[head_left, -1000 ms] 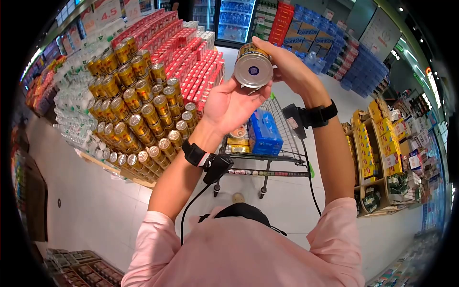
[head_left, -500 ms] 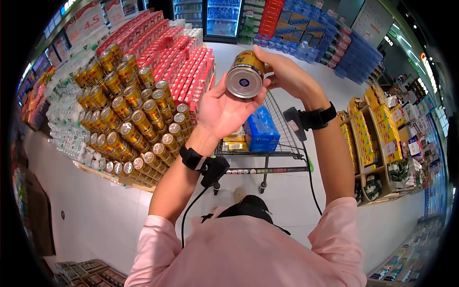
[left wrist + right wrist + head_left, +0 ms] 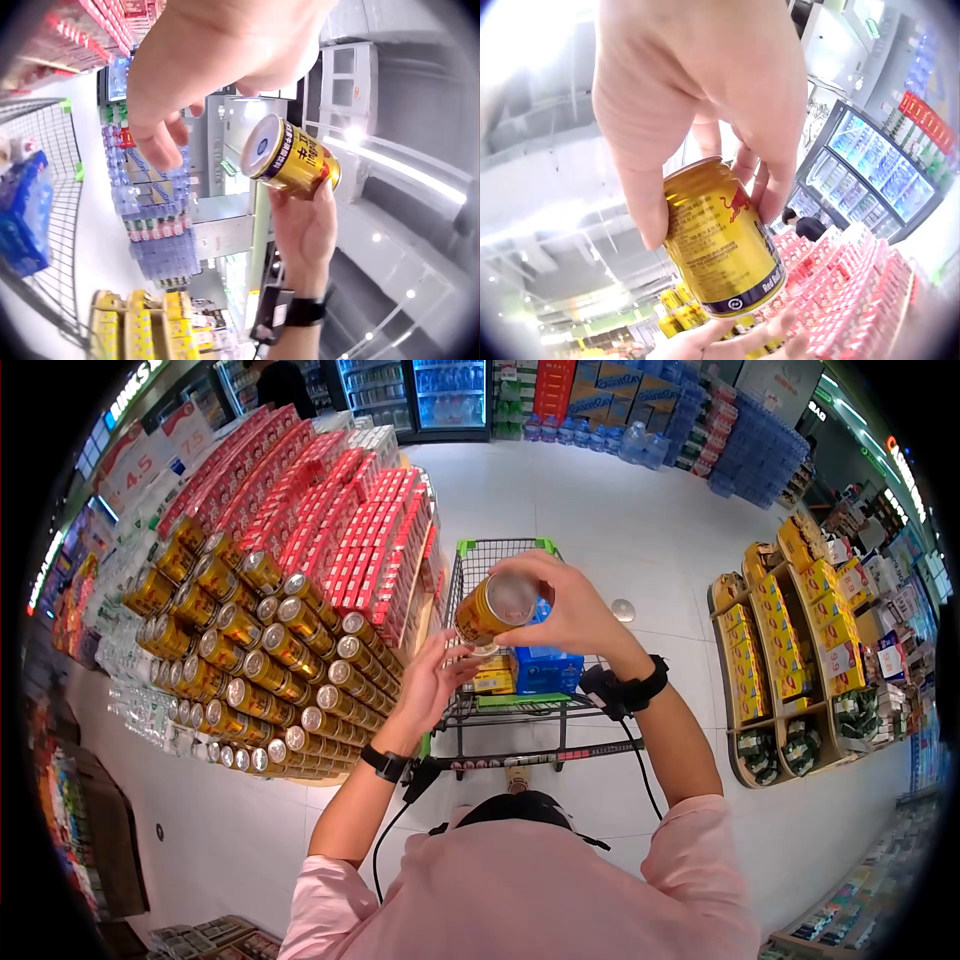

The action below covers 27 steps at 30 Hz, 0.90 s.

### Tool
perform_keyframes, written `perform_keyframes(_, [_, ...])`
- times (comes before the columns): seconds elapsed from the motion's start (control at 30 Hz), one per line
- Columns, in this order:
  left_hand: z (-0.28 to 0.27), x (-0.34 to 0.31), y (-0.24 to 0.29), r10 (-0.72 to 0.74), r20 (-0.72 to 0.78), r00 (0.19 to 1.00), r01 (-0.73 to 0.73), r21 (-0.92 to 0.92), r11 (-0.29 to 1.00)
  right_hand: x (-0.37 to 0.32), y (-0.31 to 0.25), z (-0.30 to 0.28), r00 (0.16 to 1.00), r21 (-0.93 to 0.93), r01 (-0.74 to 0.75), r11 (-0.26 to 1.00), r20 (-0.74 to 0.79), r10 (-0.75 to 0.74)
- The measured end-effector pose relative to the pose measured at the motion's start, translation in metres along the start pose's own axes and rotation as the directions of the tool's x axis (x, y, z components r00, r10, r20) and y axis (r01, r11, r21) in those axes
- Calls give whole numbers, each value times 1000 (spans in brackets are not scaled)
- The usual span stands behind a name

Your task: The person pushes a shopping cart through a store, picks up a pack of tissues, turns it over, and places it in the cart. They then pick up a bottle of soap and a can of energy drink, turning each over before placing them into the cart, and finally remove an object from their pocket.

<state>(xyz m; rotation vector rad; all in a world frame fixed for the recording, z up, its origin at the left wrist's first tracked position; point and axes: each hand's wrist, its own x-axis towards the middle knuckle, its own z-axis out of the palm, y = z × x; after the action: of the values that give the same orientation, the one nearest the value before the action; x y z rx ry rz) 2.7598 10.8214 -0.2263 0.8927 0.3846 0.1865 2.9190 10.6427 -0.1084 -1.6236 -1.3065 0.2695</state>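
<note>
- As the head view is read from its left side, clear bottles (image 3: 125, 645) form the outer flank of a display.
- Left of centre: a broad stack of gold cans (image 3: 240, 625), with rows of red cartons (image 3: 330, 510) above and to the right of it.
- Upper left: a person in dark clothing (image 3: 285, 388), near lit drinks coolers (image 3: 450, 398) at the top of the frame.
- Centre, left portion: the left hand (image 3: 425, 685), its fingers extended and slightly parted, just beside the lower side of the held can. The left wrist view shows a gap between its fingertips and the metal; it grips nothing.
- Centre: the held can (image 3: 478, 616), gold with a dark band, tilted and raised above the shopping cart (image 3: 470, 560). Red lettering and a red bull figure are visible in the wrist views.
- Below the can, inside the cart: a yellow package (image 3: 493, 680) and, touching or close to its right side, a blue package (image 3: 548, 672).
- Centre, right portion: the right hand (image 3: 570, 605), gripping the held can between thumb and curled fingers.
- Upper right: stacked blue water packs (image 3: 755, 458).
- Right: a wooden shelf unit (image 3: 812, 650) bearing yellow boxes (image 3: 838, 645).
</note>
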Motion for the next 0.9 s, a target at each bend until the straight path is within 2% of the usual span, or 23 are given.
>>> perform_keyframes(0.07, [-55, 1, -49, -102, -73, 992, 116, 233, 965, -1, 25, 1, 996, -125, 83, 989, 32, -80])
perform_keyframes(0.1, [-68, -12, -68, -94, -122, 988, 132, 357, 925, -1, 44, 5, 995, -84, 98, 992, 19, -97])
perform_keyframes(0.13, [-96, -18, -94, 49, -11, 999, -26, 726, 687, 1, 63, 8, 991, -72, 131, 989, 7, -131])
perform_keyframes(0.17, [-99, -35, -98, 21, -44, 999, 27, 854, 519, 3, 82, 11, 987, -61, 162, 985, -4, -163])
perform_keyframes(0.2, [-106, -44, -106, 95, 69, 993, -94, 949, 302, 5, 97, 12, 981, -52, 193, 980, -17, -194])
perform_keyframes(0.23, [-111, -53, -116, 137, 109, 985, -138, 964, 226, 9, 110, 13, 983, -26, 183, 983, 5, -183])
perform_keyframes(0.33, [-125, -64, -139, 162, 293, 942, -276, 953, -123, 18, 170, 30, 998, 58, 55, 997, 14, -56])
perform_keyframes(0.37, [-128, -64, -146, 186, 280, 942, -251, 954, -165, 23, 191, 37, 999, 44, 33, 998, 24, -34])
perform_keyframes(0.43, [-122, -62, -150, 226, 193, 955, -169, 978, -121, 30, 238, 58, 999, 18, -9, 1000, 47, 8])
perform_keyframes(0.5, [-113, -57, -148, 268, 115, 957, -94, 991, -90, 28, 292, 93, 994, -117, -103, 988, 32, 107])
perform_keyframes(0.53, [-112, -56, -149, 272, 124, 954, -93, 988, -124, 27, 321, 114, 988, -181, -147, 972, 19, 153])
perform_keyframes(0.6, [-114, -56, -150, 247, 215, 945, -151, 955, -254, 24, 389, 165, 942, -189, -320, 928, 38, 332])
perform_keyframes(0.63, [-114, -58, -150, 251, 221, 943, -156, 955, -254, 22, 406, 185, 905, -193, -405, 894, 56, 422])
perform_keyframes(0.7, [-112, -53, -149, 277, 224, 934, -158, 957, -243, 30, 414, 206, 740, -278, -619, 734, 106, 664])
perform_keyframes(0.77, [-113, -51, -151, 277, 187, 942, -123, 965, -233, 29, 433, 233, 596, -369, -711, 599, 135, 791])
perform_keyframes(0.83, [-113, -52, -151, 262, 137, 955, -78, 972, -223, 10, 488, 283, 524, -454, -717, 529, 148, 838])
perform_keyframes(0.87, [-114, -52, -151, 259, 114, 959, -57, 975, -216, 0, 505, 300, 531, -454, -727, 516, 107, 841])
perform_keyframes(0.9, [-114, -52, -149, 255, 88, 963, -34, 977, -210, -6, 515, 311, 490, -452, -755, 475, 94, 867])
